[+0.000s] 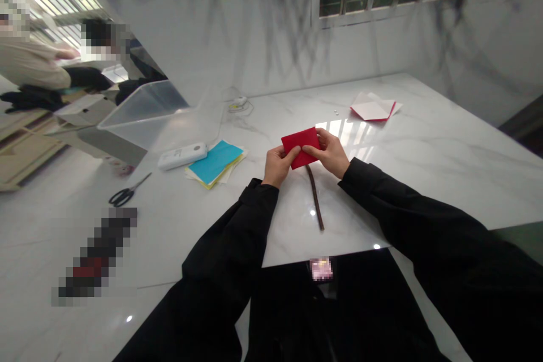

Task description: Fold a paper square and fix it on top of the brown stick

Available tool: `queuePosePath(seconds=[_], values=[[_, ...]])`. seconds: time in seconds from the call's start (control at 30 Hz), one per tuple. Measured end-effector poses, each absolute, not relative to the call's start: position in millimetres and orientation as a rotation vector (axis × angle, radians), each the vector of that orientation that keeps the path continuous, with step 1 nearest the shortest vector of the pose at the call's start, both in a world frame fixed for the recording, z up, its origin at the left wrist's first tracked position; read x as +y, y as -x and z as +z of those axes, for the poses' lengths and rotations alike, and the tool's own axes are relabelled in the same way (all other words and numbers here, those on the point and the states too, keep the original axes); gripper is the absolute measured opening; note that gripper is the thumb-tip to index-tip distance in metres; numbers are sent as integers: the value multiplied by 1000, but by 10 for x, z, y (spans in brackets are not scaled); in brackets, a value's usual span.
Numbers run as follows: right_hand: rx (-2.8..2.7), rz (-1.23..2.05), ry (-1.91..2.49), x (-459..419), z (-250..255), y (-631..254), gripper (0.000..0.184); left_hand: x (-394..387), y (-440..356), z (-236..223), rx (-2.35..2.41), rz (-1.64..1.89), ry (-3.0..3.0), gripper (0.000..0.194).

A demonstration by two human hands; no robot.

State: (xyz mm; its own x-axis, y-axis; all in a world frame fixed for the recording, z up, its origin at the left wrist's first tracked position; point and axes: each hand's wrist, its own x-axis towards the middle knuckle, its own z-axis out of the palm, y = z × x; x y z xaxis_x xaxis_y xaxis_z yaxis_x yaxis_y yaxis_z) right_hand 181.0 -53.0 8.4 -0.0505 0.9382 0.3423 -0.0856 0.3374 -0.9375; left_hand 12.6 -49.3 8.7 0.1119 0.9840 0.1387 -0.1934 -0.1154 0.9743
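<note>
A red piece of paper, roughly rectangular, is held just above the white marbled table. My left hand grips its left side, thumb pressed on the near face. On the right side, my right hand pinches it the same way, and both thumb tips nearly meet at the middle. Fingers behind the paper are partly hidden. Below the paper, a thin brown stick lies on the table, its far end close under the paper's lower edge.
Left of my hands lie blue and yellow paper sheets, a white device and black scissors. A clear plastic bin stands farther back. White and red papers rest at the back right. Other people sit at the far left.
</note>
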Motion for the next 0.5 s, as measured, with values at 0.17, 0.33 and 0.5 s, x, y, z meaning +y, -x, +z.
queuePosePath(seconds=[0.17,0.33,0.5], values=[[-1343,1029,879,-523,81,-1825,54,-500,-135,105,888,1301,-1223,49],[-1366,1084,881,-535,106,-1855,51,-517,-131,136,939,1315,-1288,48],[-1360,1201,864,-519,122,-1895,51,-520,-137,161,938,1297,-1300,48]])
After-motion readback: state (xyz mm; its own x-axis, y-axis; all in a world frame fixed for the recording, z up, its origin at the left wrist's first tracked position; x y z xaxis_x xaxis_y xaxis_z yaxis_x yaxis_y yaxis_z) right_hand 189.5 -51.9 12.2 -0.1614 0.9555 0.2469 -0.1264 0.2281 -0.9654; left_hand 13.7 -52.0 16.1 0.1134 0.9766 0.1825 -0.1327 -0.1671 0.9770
